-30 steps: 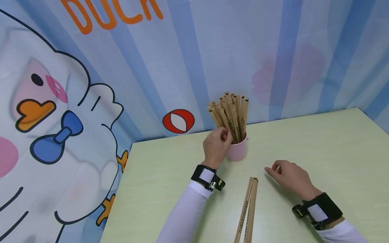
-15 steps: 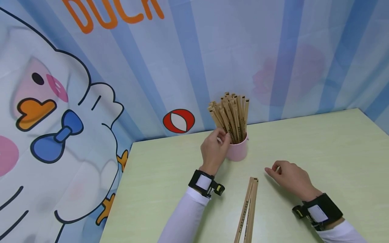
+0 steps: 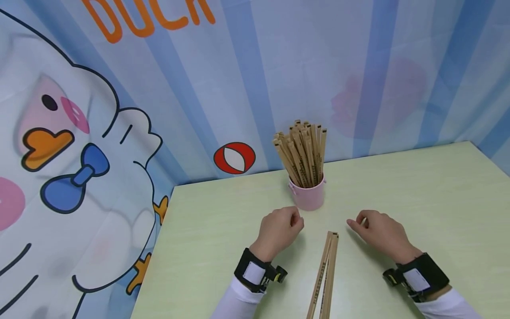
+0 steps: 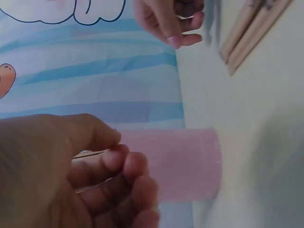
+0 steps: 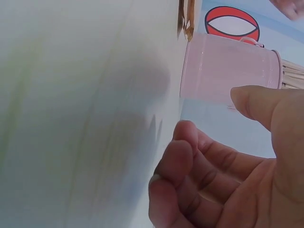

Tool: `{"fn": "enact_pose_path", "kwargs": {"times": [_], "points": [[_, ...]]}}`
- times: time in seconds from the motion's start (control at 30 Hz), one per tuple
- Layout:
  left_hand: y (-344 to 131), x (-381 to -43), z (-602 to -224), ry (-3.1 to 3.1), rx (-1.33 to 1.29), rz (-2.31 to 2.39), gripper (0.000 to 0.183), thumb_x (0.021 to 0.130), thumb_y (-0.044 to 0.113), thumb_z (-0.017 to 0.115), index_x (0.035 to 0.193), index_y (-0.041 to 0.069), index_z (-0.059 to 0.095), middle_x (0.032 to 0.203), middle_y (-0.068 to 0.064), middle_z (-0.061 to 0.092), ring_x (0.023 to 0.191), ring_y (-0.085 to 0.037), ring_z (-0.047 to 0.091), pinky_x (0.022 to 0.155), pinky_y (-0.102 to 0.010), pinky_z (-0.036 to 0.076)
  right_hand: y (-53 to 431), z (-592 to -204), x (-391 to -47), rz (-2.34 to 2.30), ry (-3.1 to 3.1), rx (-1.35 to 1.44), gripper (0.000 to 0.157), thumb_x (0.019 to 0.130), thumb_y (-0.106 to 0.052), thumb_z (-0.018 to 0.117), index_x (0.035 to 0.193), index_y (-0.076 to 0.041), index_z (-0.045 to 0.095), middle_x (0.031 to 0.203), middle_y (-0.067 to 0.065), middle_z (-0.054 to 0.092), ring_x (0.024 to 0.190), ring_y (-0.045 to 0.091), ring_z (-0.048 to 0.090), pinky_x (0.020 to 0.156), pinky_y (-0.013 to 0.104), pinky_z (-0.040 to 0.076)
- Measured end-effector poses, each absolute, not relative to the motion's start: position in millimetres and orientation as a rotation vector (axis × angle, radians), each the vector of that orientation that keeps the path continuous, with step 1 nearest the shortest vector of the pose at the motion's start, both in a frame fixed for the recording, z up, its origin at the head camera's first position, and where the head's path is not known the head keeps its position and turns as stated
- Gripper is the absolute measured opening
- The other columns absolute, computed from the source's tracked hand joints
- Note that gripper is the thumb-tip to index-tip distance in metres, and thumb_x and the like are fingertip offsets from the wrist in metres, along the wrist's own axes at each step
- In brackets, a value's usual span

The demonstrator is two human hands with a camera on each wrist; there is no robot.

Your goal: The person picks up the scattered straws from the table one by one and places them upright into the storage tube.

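A pink bucket point(image 3: 308, 199) stands near the back of the table, packed with upright chopsticks in brown paper sleeves point(image 3: 304, 155). Two more paper-wrapped chopstick packets point(image 3: 330, 274) lie on the table in front of it, their far ends together. My left hand point(image 3: 279, 230) is just in front and left of the bucket, apart from it. In the left wrist view, its fingers point(image 4: 135, 166) curl loosely with nothing held. To the right of the lying packets is my right hand point(image 3: 382, 235), thumb and fingers apart and holding nothing; the bucket point(image 5: 228, 69) shows beyond it.
The pale green table point(image 3: 418, 190) ends at a blue striped cloth point(image 3: 311, 66) hanging right behind the bucket. A printed duck point(image 3: 59, 133) fills the cloth's left side. Each wrist wears a black strap with a small camera.
My left hand has drawn back from the chopsticks at the bucket toward the table's front, leaving the bucket's left side in sight. The right hand and the lying packets have stayed put.
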State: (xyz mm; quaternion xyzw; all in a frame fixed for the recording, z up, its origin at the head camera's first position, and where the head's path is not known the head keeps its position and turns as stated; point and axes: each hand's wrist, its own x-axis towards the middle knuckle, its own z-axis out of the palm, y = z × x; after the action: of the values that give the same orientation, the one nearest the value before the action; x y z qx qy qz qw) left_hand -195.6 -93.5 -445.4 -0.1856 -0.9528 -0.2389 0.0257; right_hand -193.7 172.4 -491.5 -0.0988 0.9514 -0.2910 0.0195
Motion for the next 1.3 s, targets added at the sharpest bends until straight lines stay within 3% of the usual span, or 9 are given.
{"fn": "enact_pose_path", "kwargs": {"times": [0.37,0.53,0.67,1.3], "points": [[-95,-181,-487,-3.09,-0.506,-0.674,0.026,0.082,0.014,0.06,0.059,0.019,0.049,0.053,0.009,0.042,0.047,-0.006,0.041,0.042,-0.024,0.03,170,-494,-190,-0.866,2.916,-0.286,0.033,0.092,-0.038,0.061,0.086,-0.006,0.066,0.067,0.001,0.062,0.057,0.014,0.051,0.048,0.033,0.043],[-95,-177,-497,-3.068,-0.514,-0.649,0.025,0.081,0.013,0.06,0.059,0.018,0.049,0.053,0.009,0.042,0.046,-0.007,0.04,0.04,-0.024,0.029,167,-493,-185,-0.85,2.908,-0.298,0.032,0.091,-0.038,0.061,0.076,-0.01,0.061,0.059,-0.001,0.053,0.053,0.014,0.046,0.046,0.03,0.035],[-95,-177,-500,-3.042,-0.514,-0.64,0.024,0.08,0.014,0.06,0.059,0.019,0.049,0.053,0.009,0.043,0.046,-0.007,0.041,0.04,-0.024,0.028,160,-490,-178,-0.838,2.89,-0.327,0.034,0.091,-0.038,0.063,0.069,-0.013,0.054,0.055,-0.002,0.044,0.051,0.013,0.042,0.047,0.029,0.03],[-95,-177,-501,-3.044,-0.462,-0.642,0.026,0.08,0.014,0.06,0.058,0.019,0.047,0.052,0.009,0.04,0.045,-0.007,0.038,0.039,-0.024,0.027,109,-499,-144,-0.713,2.873,-0.431,0.044,0.082,-0.039,0.072,0.055,-0.017,0.045,0.049,-0.009,0.035,0.044,0.007,0.034,0.042,0.026,0.021]]}}
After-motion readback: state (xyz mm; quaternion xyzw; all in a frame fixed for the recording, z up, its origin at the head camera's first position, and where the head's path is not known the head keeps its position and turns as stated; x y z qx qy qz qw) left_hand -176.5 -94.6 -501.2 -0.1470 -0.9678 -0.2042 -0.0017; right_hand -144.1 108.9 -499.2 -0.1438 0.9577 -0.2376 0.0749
